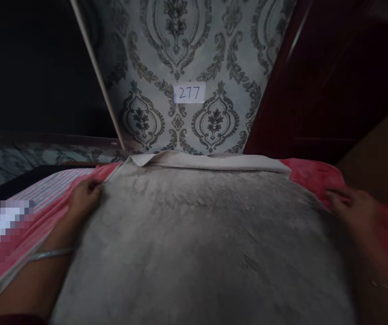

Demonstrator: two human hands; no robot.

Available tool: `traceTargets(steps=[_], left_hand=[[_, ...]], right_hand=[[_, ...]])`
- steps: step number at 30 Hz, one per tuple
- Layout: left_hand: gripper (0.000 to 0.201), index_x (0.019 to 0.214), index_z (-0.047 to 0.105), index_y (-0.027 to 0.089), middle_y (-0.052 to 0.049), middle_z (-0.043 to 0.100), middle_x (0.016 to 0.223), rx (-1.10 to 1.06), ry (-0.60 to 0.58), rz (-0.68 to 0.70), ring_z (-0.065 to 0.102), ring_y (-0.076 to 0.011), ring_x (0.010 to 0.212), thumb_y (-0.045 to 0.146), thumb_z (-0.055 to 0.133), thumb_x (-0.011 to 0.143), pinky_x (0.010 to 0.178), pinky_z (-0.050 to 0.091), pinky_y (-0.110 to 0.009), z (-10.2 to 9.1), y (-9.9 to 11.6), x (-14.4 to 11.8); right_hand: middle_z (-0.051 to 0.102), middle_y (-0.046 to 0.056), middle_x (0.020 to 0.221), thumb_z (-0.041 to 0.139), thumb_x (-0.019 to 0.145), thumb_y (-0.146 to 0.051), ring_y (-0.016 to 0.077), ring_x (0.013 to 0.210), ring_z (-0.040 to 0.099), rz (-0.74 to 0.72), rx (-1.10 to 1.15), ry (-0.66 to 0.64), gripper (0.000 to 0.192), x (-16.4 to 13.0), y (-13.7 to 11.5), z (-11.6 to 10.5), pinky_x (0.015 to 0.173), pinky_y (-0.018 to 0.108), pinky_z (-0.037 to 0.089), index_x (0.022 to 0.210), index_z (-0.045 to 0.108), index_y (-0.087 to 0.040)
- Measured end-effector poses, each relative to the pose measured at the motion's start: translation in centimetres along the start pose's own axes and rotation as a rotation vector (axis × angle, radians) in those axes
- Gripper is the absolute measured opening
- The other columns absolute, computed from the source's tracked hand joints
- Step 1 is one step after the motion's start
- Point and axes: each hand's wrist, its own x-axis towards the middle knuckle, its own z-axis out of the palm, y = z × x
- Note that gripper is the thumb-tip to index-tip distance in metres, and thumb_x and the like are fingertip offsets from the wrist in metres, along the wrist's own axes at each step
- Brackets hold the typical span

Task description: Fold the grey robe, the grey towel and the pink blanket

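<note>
A grey plush blanket (200, 234) lies spread flat across a bed, its far edge folded over in a pale strip (210, 161). My left hand (85, 196) rests at the blanket's left edge, fingertips pinching or touching the edge near the far corner; a bangle is on that wrist. My right hand (349, 203) lies flat at the blanket's right edge, fingers pointing left, on the red cover beneath. Whether either hand actually grips the cloth is hard to tell in the dim light.
A red cover (312, 174) shows under the blanket on both sides, with a striped pink sheet (49, 187) at left. Patterned damask wallpaper (187, 54) with a paper label reading 277 (189, 93) is behind. Dark wooden furniture (332, 81) stands at right.
</note>
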Motion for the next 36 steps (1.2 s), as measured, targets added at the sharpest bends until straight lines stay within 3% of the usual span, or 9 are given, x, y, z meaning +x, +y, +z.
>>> traceTargets(steps=[3, 5, 8, 13, 17, 26, 29, 34, 36], left_hand=[[0.030, 0.096, 0.065, 0.018, -0.009, 0.067, 0.108, 0.128, 0.032, 0.423, 0.057, -0.0274, 0.110, 0.041, 0.053, 0.083, 0.104, 0.040, -0.042, 1.1, 2.2, -0.6], [0.031, 0.097, 0.067, 0.020, -0.009, 0.068, 0.109, 0.054, -0.113, 0.636, 0.059, -0.0259, 0.109, 0.046, 0.054, 0.086, 0.103, 0.042, -0.041, 2.6, 3.5, -1.2], [0.031, 0.099, 0.069, 0.022, -0.009, 0.070, 0.105, 0.006, -0.320, 0.779, 0.061, -0.0254, 0.105, 0.046, 0.053, 0.089, 0.097, 0.046, -0.040, 5.3, 4.4, -1.9], [0.028, 0.095, 0.069, 0.022, -0.009, 0.069, 0.097, 0.044, -0.340, 0.796, 0.062, -0.0253, 0.096, 0.041, 0.049, 0.092, 0.087, 0.047, -0.040, 7.8, 3.5, -1.7], [0.026, 0.081, 0.064, 0.021, -0.008, 0.067, 0.085, 0.096, -0.330, 0.780, 0.059, -0.0243, 0.085, 0.035, 0.045, 0.093, 0.077, 0.045, -0.038, 7.7, 3.8, -1.7], [0.022, 0.076, 0.052, 0.023, -0.007, 0.062, 0.081, 0.086, -0.143, 0.742, 0.057, -0.0243, 0.083, 0.029, 0.038, 0.092, 0.080, 0.048, -0.039, 7.2, 5.2, -1.6], [0.021, 0.075, 0.050, 0.024, -0.008, 0.060, 0.079, 0.127, -0.110, 0.678, 0.058, -0.0247, 0.081, 0.028, 0.038, 0.091, 0.078, 0.049, -0.039, 7.3, 5.3, -1.6], [0.017, 0.077, 0.051, 0.024, -0.009, 0.060, 0.081, 0.179, -0.065, 0.624, 0.060, -0.0256, 0.082, 0.027, 0.040, 0.090, 0.076, 0.049, -0.037, 7.1, 5.6, -1.9], [0.017, 0.077, 0.050, 0.024, -0.009, 0.061, 0.084, 0.176, -0.037, 0.638, 0.060, -0.0250, 0.083, 0.027, 0.039, 0.090, 0.075, 0.050, -0.037, 6.9, 5.7, -2.0]], right_hand=[[0.068, 0.010, 0.083, 0.056, 0.079, -0.048, 0.0275, 0.084, 0.062, -0.170, 0.265, -0.084, 0.027, -0.7, -6.2, 0.9, 0.079, 0.040, 0.049, 0.080, 0.067, -0.024], [0.067, 0.008, 0.085, 0.058, 0.081, -0.048, 0.0255, 0.084, 0.061, -0.318, 0.414, -0.268, 0.025, -1.9, -10.3, 1.7, 0.079, 0.038, 0.049, 0.079, 0.066, -0.024], [0.065, 0.006, 0.084, 0.058, 0.084, -0.038, 0.0221, 0.080, 0.059, -0.470, 0.501, -0.577, 0.017, -4.2, -14.5, 3.5, 0.073, 0.034, 0.048, 0.078, 0.064, -0.024], [0.065, 0.004, 0.086, 0.060, 0.080, -0.022, 0.0208, 0.081, 0.060, -0.517, 0.477, -0.749, 0.005, -6.8, -15.4, 6.5, 0.074, 0.033, 0.047, 0.084, 0.062, -0.022], [0.067, 0.005, 0.092, 0.063, 0.081, -0.024, 0.0214, 0.084, 0.061, -0.474, 0.470, -0.732, 0.013, -7.0, -14.7, 7.2, 0.076, 0.034, 0.049, 0.094, 0.064, -0.021], [0.068, 0.009, 0.113, 0.074, 0.079, -0.041, 0.0292, 0.108, 0.061, -0.549, 0.475, -0.765, 0.036, -6.8, -15.0, 6.8, 0.096, 0.044, 0.045, 0.110, 0.066, -0.023], [0.069, 0.008, 0.106, 0.075, 0.078, -0.038, 0.0277, 0.100, 0.063, -0.539, 0.445, -0.771, 0.032, -7.1, -15.3, 7.0, 0.089, 0.041, 0.047, 0.105, 0.066, -0.022], [0.066, 0.002, 0.083, 0.064, 0.081, -0.019, 0.0202, 0.079, 0.061, -0.491, 0.417, -0.787, 0.006, -7.8, -16.0, 7.8, 0.074, 0.031, 0.045, 0.085, 0.061, -0.022], [0.065, 0.002, 0.079, 0.060, 0.082, -0.014, 0.0195, 0.076, 0.060, -0.473, 0.396, -0.790, 0.008, -8.0, -16.3, 7.9, 0.072, 0.030, 0.043, 0.079, 0.058, -0.022]])
